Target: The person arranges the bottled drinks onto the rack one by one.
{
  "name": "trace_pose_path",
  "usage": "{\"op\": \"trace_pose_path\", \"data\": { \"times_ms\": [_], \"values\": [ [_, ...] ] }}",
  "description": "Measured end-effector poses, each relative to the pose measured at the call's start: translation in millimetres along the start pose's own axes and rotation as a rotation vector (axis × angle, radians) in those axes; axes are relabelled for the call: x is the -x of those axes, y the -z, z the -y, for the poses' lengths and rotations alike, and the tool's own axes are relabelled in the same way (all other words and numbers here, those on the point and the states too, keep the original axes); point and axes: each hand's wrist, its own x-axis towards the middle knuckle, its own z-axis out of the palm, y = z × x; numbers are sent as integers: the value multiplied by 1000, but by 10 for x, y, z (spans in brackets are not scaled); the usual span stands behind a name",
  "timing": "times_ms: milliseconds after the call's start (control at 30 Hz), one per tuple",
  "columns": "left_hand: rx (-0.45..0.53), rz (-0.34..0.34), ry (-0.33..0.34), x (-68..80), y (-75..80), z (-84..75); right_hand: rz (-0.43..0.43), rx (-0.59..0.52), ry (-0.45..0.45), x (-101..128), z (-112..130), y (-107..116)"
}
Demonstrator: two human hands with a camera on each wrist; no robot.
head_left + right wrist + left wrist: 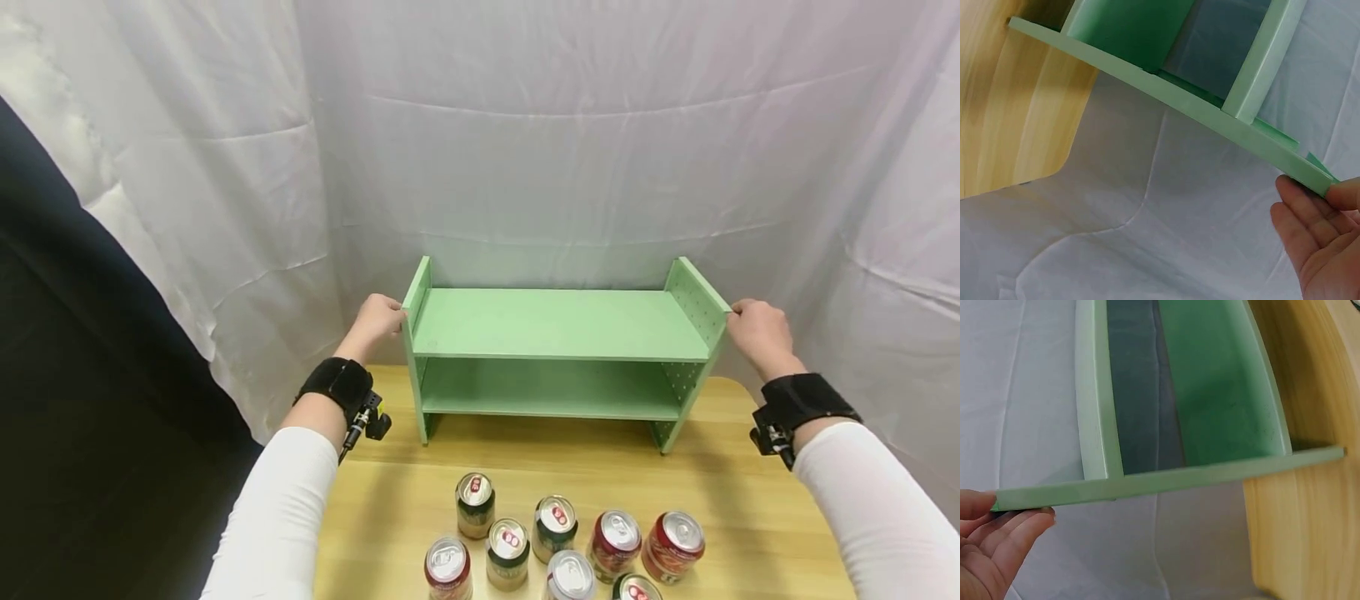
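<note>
A green two-tier shelf (558,325) stands at the back of the wooden table, its boards bare. My left hand (381,318) pinches the top front corner of its left side panel (1054,495); in the left wrist view the thumb lies on one face and the fingers (1022,540) on the other. On the opposite side, my right hand (759,329) pinches the top front corner of the right side panel (1210,119), with fingertips (1285,187) against its outer face. Both arms reach forward, far apart.
Several drink cans stand upright at the table's front, among them a dark-and-gold can (475,507), a red can (673,546) and a silver-topped can (570,577). White curtains (585,167) hang close behind the shelf. A black cloth (90,400) hangs at the left.
</note>
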Motion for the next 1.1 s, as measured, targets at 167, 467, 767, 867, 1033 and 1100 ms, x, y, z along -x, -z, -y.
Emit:
{"op": "trace_pose_path", "data": {
  "times_ms": [167,467,767,867,1033,1100],
  "values": [
    [-163,-55,-25,22,46,68,-19,-6,9,22,79,-83],
    [-210,-43,-108,44,28,20,-86,27,31,174,2,14],
    [-190,-40,-119,67,13,30,-85,35,41,232,-27,76],
    [-198,-31,-112,91,28,40,-87,30,49,246,-7,77],
    [-211,-5,-107,149,58,17,-87,27,48,278,2,94],
    [-228,-2,-114,176,77,2,-89,29,51,287,5,102]
  ]
}}
